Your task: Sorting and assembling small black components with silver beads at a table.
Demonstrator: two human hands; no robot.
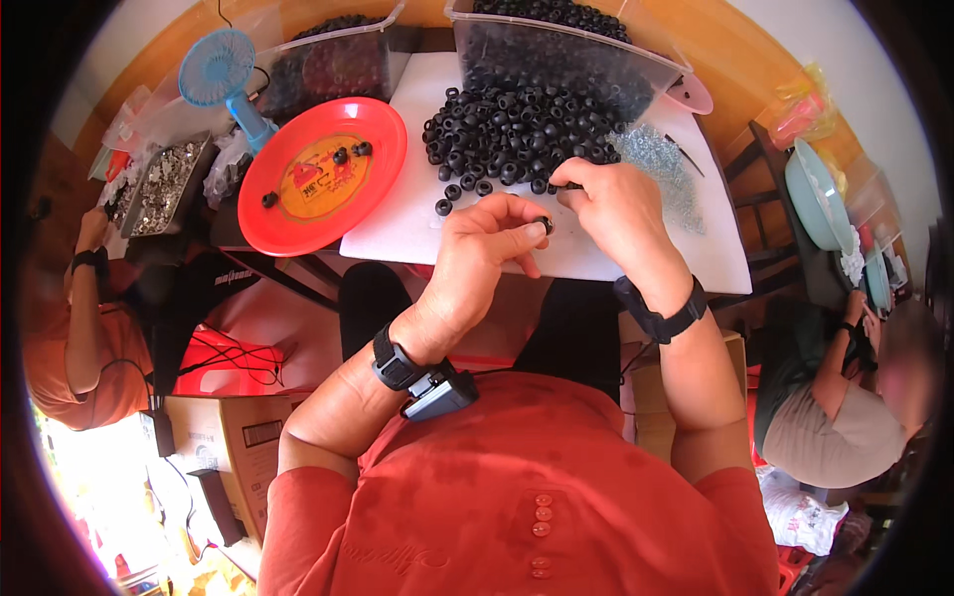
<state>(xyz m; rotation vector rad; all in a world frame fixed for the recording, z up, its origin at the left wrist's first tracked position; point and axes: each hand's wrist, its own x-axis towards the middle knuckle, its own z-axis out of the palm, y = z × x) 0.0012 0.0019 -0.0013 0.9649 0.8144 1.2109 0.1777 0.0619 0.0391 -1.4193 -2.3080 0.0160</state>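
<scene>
My left hand [484, 250] pinches a small round black piece [544, 225] between thumb and fingertips, above the front part of the white board [397, 223]. Close by on its right, my right hand [618, 207] has its thumb and forefinger closed at the edge of a heap of black, bead-like pieces with holes [517, 129]. Something dark shows at those fingertips, but its kind cannot be made out. A few black pieces [444, 207] lie loose in front of the heap. Right of it spreads a pile of small, clear bluish bits [661, 174].
A red plate [260, 223] with a few black pieces stands left. Behind are clear plastic bins [556, 55] of black pieces. A blue fan [219, 68] is at far left. Other people sit on the left [94, 348] and right [835, 417], near a tray [171, 184] and basin [817, 194].
</scene>
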